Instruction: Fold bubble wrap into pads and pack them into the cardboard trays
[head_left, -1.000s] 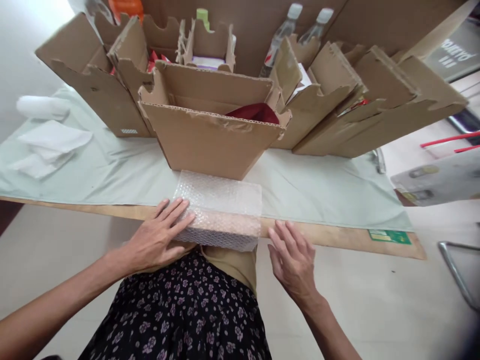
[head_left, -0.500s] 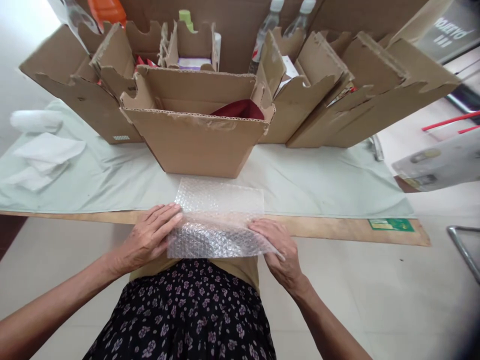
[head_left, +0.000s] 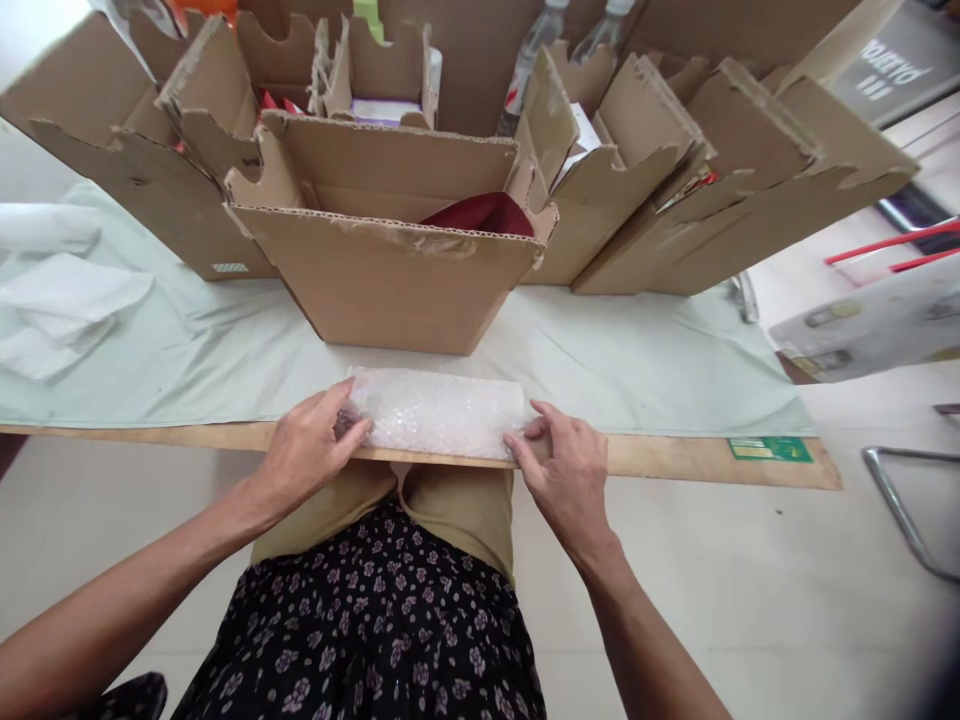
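Note:
A piece of bubble wrap (head_left: 439,412) lies folded into a flat strip at the table's front edge. My left hand (head_left: 319,435) grips its left end, thumb at the near side and fingers behind. At the opposite end, my right hand (head_left: 561,462) pinches the near right corner between thumb and curled fingers. Just beyond the strip stands an open cardboard box (head_left: 397,285) with a dark red item (head_left: 484,214) inside.
More cut cardboard boxes (head_left: 637,200) stand to both sides behind. White crumpled sheets (head_left: 67,300) and a white roll (head_left: 49,228) lie on the pale green cloth (head_left: 645,370) at left. Plastic bottles (head_left: 532,60) stand at the back. A metal frame (head_left: 892,510) is at right.
The near flap of bubble wrap that hung over the table edge is now folded up onto the rest. Both hands have shifted to the ends of the narrower strip.

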